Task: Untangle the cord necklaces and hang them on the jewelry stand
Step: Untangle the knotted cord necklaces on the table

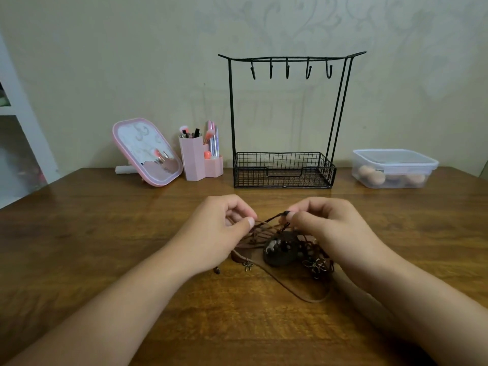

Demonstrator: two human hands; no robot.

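Rear wall (pixel 105 62) is pale cream-green, with a faint swirling floral pattern visible toward the upper right. The worktop (pixel 105 233) is dark brown wood with pronounced grain and a soft sheen, abutting the wall. A white shelving unit (pixel 15 112) stands at the left edge, contents blurred; lighting is dim, even and without hard shadows.

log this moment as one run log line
stage: untangling | left hand: pinches cord | right hand: pinches cord | cord necklaces: tangled on table | jewelry stand: hooks bare
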